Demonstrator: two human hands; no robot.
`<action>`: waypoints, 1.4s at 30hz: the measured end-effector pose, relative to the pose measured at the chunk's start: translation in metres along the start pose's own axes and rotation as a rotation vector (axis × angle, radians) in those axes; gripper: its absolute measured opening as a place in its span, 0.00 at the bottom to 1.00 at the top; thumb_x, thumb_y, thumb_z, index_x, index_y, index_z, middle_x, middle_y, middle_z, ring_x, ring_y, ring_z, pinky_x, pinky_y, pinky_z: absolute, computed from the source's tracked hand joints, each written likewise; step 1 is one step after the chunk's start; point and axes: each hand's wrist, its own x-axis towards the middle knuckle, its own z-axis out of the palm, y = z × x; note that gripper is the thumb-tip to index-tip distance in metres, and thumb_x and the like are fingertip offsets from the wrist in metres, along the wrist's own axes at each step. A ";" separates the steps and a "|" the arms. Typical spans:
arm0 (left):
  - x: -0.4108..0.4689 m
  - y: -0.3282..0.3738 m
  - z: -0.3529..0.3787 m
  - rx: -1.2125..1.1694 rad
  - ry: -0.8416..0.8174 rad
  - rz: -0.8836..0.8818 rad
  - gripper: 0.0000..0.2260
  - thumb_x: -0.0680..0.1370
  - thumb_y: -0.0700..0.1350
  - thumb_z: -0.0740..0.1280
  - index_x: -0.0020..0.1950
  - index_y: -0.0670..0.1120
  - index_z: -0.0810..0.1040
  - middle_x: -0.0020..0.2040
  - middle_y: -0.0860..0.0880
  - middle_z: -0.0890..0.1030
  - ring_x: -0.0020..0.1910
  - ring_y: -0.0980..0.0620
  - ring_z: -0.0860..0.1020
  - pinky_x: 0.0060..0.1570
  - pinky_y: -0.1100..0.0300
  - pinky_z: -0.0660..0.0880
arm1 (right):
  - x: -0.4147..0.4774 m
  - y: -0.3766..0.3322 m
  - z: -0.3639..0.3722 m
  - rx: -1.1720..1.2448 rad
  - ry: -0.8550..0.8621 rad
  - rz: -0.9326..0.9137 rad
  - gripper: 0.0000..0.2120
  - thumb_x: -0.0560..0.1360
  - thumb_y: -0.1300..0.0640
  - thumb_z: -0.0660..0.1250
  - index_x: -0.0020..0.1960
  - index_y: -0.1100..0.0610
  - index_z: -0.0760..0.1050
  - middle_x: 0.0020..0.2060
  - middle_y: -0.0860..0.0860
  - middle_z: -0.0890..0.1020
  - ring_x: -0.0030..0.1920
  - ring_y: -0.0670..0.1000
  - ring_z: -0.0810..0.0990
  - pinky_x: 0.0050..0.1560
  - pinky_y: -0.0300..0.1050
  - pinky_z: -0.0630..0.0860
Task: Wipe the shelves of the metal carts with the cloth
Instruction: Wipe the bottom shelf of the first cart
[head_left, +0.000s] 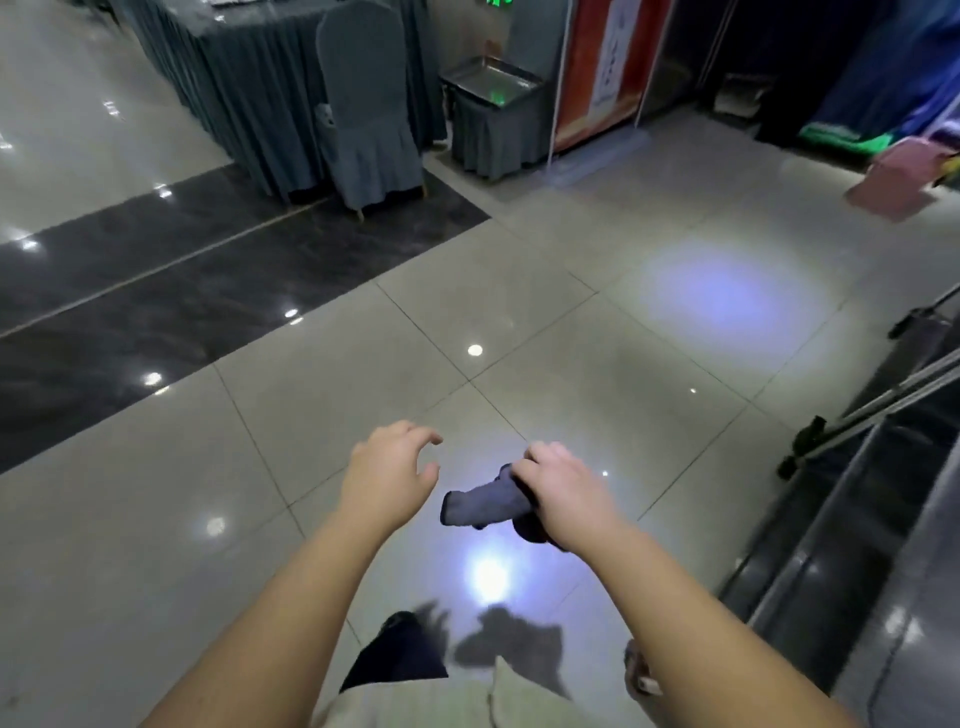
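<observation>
The right hand (563, 486) covers one end of the grey cloth (483, 506), hiding how much is bunched beneath the fingers. At the right edge, a dark, glossy metal-framed structure (852, 519) is blurred and cut off, too smeared to identify; a pink item (898, 182) above it is likewise blurred and cropped. The draped table (234, 67) runs off the top edge.

The cloth (480, 505) hangs from the right grip (563, 491) above the floor (571, 322). The left grip (387, 478) is just beside the cloth on its left, apart from it. Far ahead on the left stands a draped surface (234, 78), with a covered chair (363, 114) before it. Right of the chair is a tray (488, 78) on a stand, and a banner (597, 78) rises right of that.
</observation>
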 end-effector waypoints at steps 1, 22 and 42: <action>0.025 0.002 -0.001 0.011 -0.004 0.027 0.14 0.78 0.51 0.63 0.63 0.55 0.75 0.63 0.54 0.75 0.63 0.50 0.71 0.57 0.55 0.67 | 0.012 0.011 -0.005 0.022 -0.008 0.043 0.16 0.67 0.62 0.64 0.54 0.52 0.73 0.47 0.49 0.68 0.51 0.54 0.69 0.38 0.45 0.62; 0.414 0.393 0.075 0.192 -0.297 1.193 0.16 0.78 0.54 0.61 0.66 0.56 0.73 0.65 0.52 0.75 0.65 0.48 0.70 0.61 0.52 0.62 | 0.052 0.312 -0.079 0.558 0.528 1.359 0.11 0.72 0.47 0.71 0.48 0.52 0.75 0.44 0.47 0.73 0.43 0.49 0.76 0.43 0.44 0.71; 0.457 0.710 0.234 0.266 -0.492 1.906 0.16 0.76 0.53 0.65 0.63 0.54 0.76 0.58 0.53 0.80 0.58 0.48 0.75 0.57 0.51 0.69 | 0.016 0.496 -0.041 0.589 1.090 2.094 0.14 0.69 0.62 0.72 0.53 0.53 0.79 0.44 0.48 0.70 0.47 0.53 0.74 0.44 0.42 0.67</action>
